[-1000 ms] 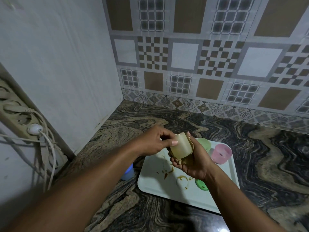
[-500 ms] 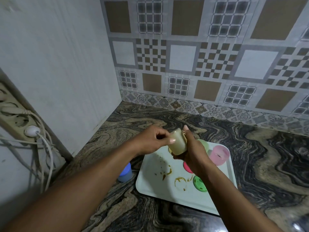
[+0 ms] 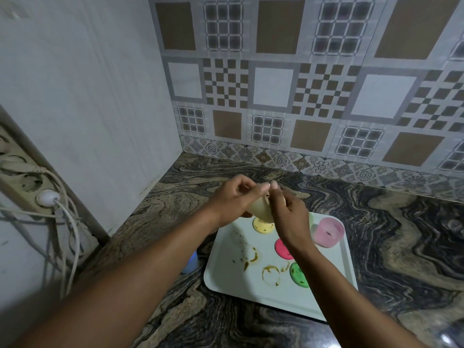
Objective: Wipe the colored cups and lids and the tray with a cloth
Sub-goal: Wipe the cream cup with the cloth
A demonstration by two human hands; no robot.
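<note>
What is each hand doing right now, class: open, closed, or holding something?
Left hand: grips the yellow cup.
Right hand: fingers curled at the cup's mouth; what it holds cannot be told.

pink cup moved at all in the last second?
No. The pink cup stands in the same far right corner of the tray as before.

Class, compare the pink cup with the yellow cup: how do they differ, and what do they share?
The pink cup stands on the tray; the yellow cup is held above it by the left hand and right hand. The pink cup sits upright; the yellow cup is tilted. Both are small plain cups.
</note>
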